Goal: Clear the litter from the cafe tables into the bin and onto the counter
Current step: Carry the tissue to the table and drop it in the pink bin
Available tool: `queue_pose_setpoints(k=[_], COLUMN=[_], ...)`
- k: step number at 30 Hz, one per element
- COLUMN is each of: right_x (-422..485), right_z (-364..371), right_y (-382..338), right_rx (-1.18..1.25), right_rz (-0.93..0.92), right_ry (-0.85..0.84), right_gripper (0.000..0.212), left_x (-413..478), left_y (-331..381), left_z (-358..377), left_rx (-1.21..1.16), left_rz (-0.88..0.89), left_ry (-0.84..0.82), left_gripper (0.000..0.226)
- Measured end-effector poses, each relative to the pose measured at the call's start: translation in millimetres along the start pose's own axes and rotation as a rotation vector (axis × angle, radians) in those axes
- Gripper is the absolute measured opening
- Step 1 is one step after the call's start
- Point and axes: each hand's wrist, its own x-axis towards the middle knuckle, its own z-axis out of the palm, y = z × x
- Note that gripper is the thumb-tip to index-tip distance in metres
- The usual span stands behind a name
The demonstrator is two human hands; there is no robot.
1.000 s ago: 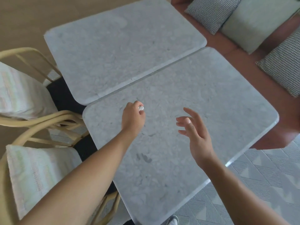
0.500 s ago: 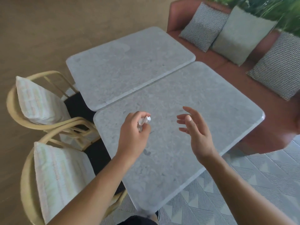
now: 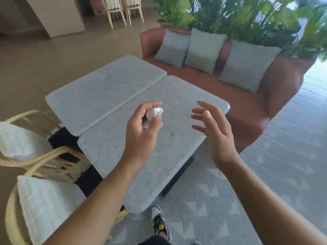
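The crumpled white paper wad [image 3: 153, 114] is up in the air, caught in the grip of the left hand [image 3: 141, 131], whose fingers and thumb curl tightly round it so that only its top pokes out. It hangs over the nearer tabletop [image 3: 159, 165], a grey speckled slab, and does not touch it. Just beside it the right hand [image 3: 214, 128] is raised at the same height, palm turned toward the left, its grip wide open with fingers spread and lightly bent, holding nothing. A second tabletop [image 3: 106, 91] of the same stone is butted against the far left edge of the first. Two rattan chairs [image 3: 44, 156] with pale cushions stand along the left side. Beyond the tables is a terracotta sofa [image 3: 283, 89] carrying two checked cushions [image 3: 172, 48] and a plain green one [image 3: 203, 50] between them, with leafy plants [image 3: 247, 18] behind. A patterned grey rug [image 3: 203, 200] lies underfoot, and one sneaker [image 3: 159, 221] shows at the table's near corner.
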Motion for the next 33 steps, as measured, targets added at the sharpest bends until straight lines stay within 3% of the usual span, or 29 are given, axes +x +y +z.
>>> queue_pose_setpoints(k=[6,14,19,23,33], right_x=[-63.9,-149.7,-218.4,-287.3,-495.3], right_z=[-85.7,-156.7,-165.2,-161.7,-128.9], right_y=[-28.1,-65.1,-77.0,-88.2,-132.8], right_rx=[-0.033,-0.071,-0.151,-0.234,-0.380], right_rz=[-0.025,-0.070,-0.085,-0.091,-0.140], right_ry=[0.245,0.662,0.923,1.146,1.726], right_gripper=[0.056,0.047,0.036,0.041,0.037], left_x=[-42.9,-80.1,-113.8,-161.1,-350.1], left_y=[27.8,53.3,62.0,69.9,129.3], left_z=[73.1,158.4,193.6,218.7,235.4], left_rx=[-0.051,-0.145,-0.226,-0.333,-0.559], left_rz=[0.060,0.144,0.206,0.201,0.321], left_ry=[-0.214,-0.576,-0.846,-1.080,-1.639], left_gripper=[0.037,0.041,0.047,0.047,0.040])
